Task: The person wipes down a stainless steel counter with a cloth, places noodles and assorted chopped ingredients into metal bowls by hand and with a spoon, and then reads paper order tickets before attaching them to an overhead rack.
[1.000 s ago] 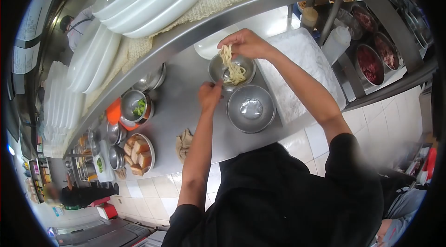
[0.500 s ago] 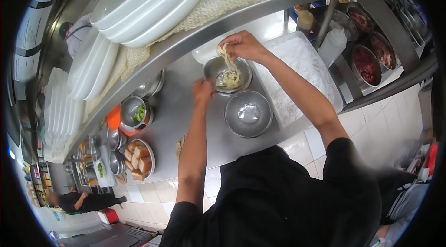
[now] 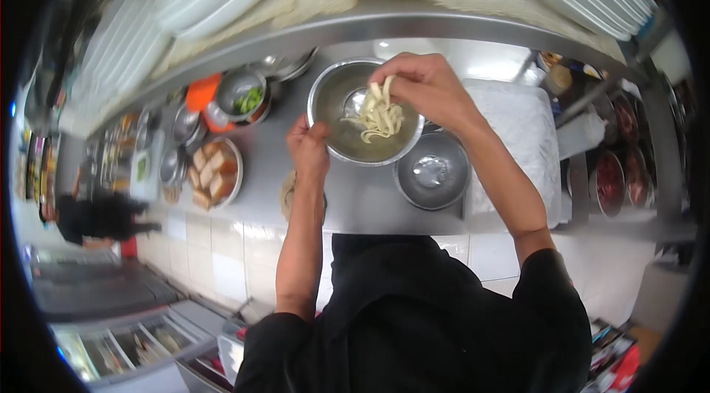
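Yellowish noodles (image 3: 381, 118) hang from 1 hand (image 3: 424, 91) (left hand (image 3: 306, 149) grips 1 bowl (image 3: 332, 101)).

I can make out no lettering or numbers. At nine o'clock, the coloured items (image 3: 35, 160) blur past reading.

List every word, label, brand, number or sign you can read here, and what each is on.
None can be read.
Metal bowl gripped by the left hand: no lettering visible.
Squeeze bottle: no readable marking.
Coloured items at far left: too small and blurred to tell whether they carry text.
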